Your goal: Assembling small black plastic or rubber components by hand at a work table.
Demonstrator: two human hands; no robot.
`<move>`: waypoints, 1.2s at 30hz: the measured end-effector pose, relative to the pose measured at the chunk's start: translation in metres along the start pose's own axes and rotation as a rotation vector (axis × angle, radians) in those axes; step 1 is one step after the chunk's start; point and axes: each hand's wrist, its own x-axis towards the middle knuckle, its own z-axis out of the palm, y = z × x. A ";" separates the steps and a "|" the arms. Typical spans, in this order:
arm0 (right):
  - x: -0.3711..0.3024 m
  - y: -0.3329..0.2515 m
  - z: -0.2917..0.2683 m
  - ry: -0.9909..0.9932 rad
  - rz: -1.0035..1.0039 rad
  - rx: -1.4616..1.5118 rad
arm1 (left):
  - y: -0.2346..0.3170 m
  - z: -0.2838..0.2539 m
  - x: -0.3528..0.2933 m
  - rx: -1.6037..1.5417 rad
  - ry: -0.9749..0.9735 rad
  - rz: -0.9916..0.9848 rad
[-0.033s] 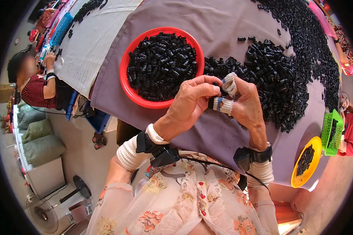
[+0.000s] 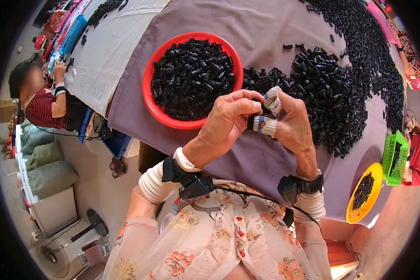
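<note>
Near the front of the table my two hands meet, fingertips close together. My left hand point(image 2: 224, 114) is closed in a pinch on a small black plastic piece point(image 2: 258, 100), most of which the fingers cover. My right hand point(image 2: 295, 122) is curled against the same spot, with white knitted covers point(image 2: 268, 127) on its thumb and a finger; whatever its fingertips grip is hidden. Behind my left hand stands a red basin point(image 2: 147, 88) full of short black cylindrical pieces. A heap of similar black pieces point(image 2: 333, 102) spreads over the purple-grey cloth beyond my right hand.
A yellow bowl point(image 2: 379, 179) and a green basket point(image 2: 388, 161), each with black pieces, are at the right. A cable point(image 2: 252, 192) links the black straps on my wrists. Another person point(image 2: 44, 102) works at the far left, near a blue basket point(image 2: 73, 35). A fan point(image 2: 51, 252) stands lower left.
</note>
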 end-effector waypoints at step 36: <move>-0.016 0.031 -0.046 0.041 0.190 0.120 | -0.043 -0.021 0.024 1.826 -0.193 0.539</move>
